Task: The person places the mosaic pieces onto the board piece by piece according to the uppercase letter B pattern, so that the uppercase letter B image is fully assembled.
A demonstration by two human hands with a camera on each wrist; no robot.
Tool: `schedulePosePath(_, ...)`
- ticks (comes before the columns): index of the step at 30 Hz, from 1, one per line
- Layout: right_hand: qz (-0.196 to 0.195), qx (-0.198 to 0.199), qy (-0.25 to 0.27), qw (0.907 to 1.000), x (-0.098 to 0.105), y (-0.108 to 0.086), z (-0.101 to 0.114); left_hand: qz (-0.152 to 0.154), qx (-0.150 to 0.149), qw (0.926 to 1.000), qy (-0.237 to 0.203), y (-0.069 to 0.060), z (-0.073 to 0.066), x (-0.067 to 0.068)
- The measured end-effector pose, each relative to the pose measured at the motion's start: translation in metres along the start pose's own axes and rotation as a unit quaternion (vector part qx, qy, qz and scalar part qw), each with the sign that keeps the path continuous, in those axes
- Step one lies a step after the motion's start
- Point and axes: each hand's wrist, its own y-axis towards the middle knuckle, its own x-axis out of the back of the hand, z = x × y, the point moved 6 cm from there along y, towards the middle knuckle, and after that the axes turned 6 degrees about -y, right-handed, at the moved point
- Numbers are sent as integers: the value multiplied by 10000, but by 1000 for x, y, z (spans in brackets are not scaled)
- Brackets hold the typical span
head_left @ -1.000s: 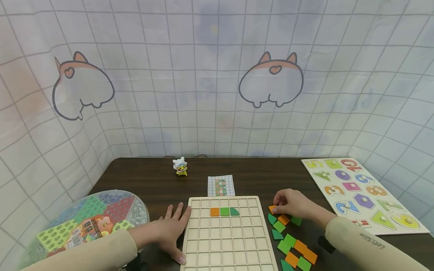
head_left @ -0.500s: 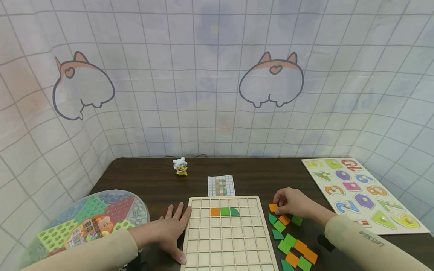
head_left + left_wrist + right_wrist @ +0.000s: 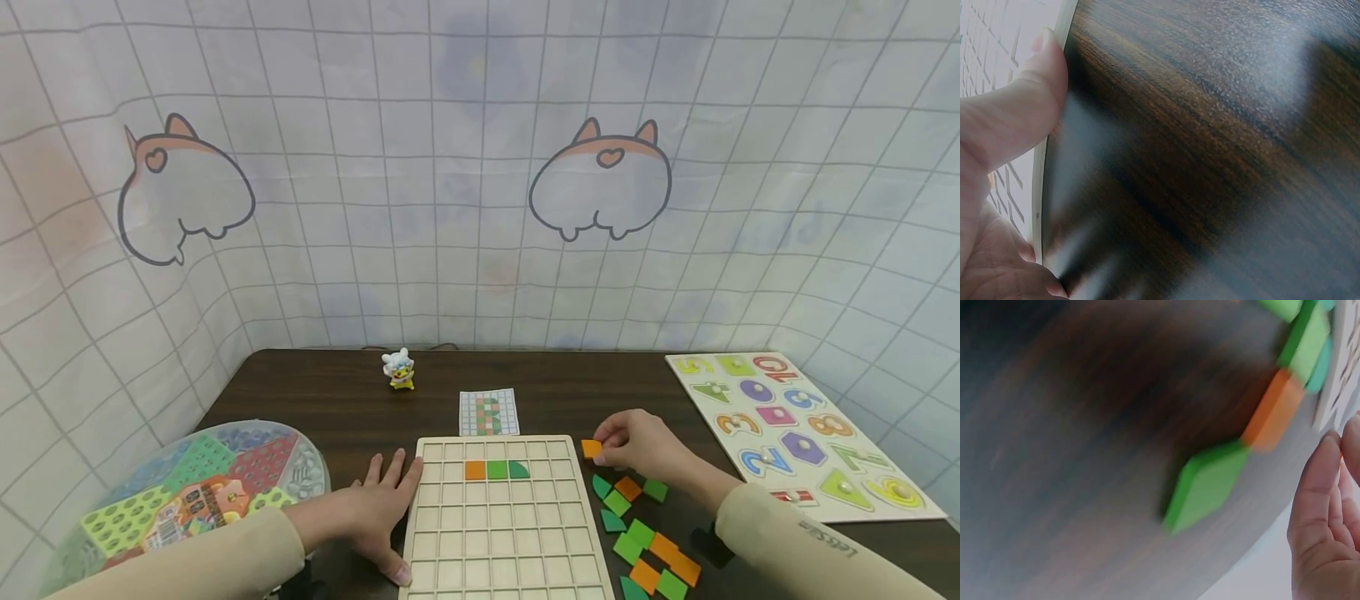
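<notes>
Right hand (image 3: pixel 637 443) with fingers pinching one orange tile (image 3: pixel 590 449), left hand (image 3: pixel 377 514) with fingers spread, touching one gridded board (image 3: pixel 496 546), three tiles (image 3: pixel 497 469) in it

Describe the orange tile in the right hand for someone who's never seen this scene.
Find the pale grid board on the dark table. Just off its far right corner, the right hand pinches an orange tile. It alone is held; the other orange tiles lie in the board or on the table.
</notes>
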Motion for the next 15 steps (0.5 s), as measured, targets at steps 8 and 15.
schedulePosePath(8, 230, 108, 484, 9985, -24, -3, 35, 3, -5, 10000, 6, 0, 0, 0)
schedulePosePath(15, 430, 326, 264, 9982, -44, -2, 55, -1, 51, 10000, 5, -3, -4, 1)
